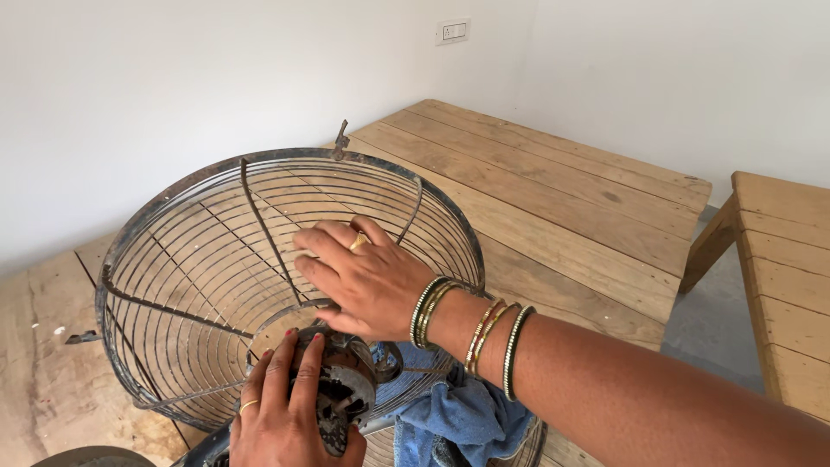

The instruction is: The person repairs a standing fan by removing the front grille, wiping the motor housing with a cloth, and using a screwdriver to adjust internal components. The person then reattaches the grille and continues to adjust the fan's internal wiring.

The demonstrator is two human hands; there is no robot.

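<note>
A rusty round wire fan guard point(190, 259) stands tilted on a wooden platform, its open side facing me. At its hub sits a dark, worn fan motor point(344, 389). My left hand point(290, 406) is closed around the front of that motor, a ring on one finger. My right hand point(359, 277), with a gold ring and several bangles on the wrist, lies flat on the wires near the guard's centre, fingers spread and pointing left. A blue cloth point(458, 419) lies bunched under my right forearm, beside the motor.
The wooden plank platform point(562, 207) runs back to white walls with a switch plate point(453, 32). A second wooden bench point(787, 259) stands at the right across a gap of grey floor point(713, 320). A dark round object point(86, 457) shows at the bottom left edge.
</note>
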